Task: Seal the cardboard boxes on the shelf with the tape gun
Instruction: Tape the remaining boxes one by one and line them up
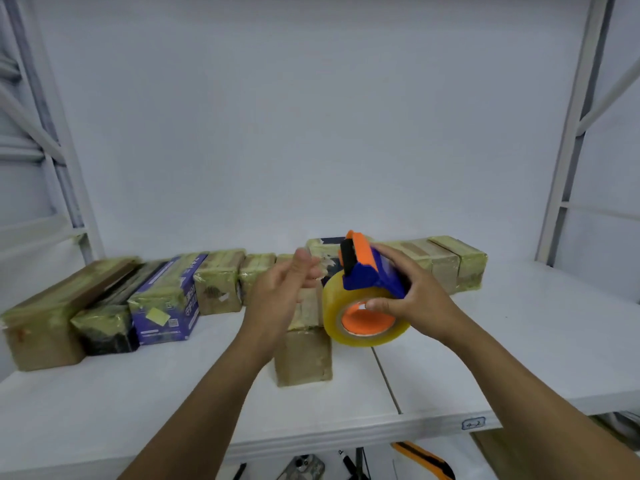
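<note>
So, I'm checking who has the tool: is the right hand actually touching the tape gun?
Touching. The head view shows the right hand wrapped round the tape gun, fingers over its blue body and thumb at the roll's orange core.

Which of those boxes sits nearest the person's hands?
The brown box standing alone ahead of the row, below the left hand and tape gun; all others line up farther back.

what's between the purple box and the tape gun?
Head view: two small taped boxes at the back, then the left hand, held up in front of a tall brown box.
</note>
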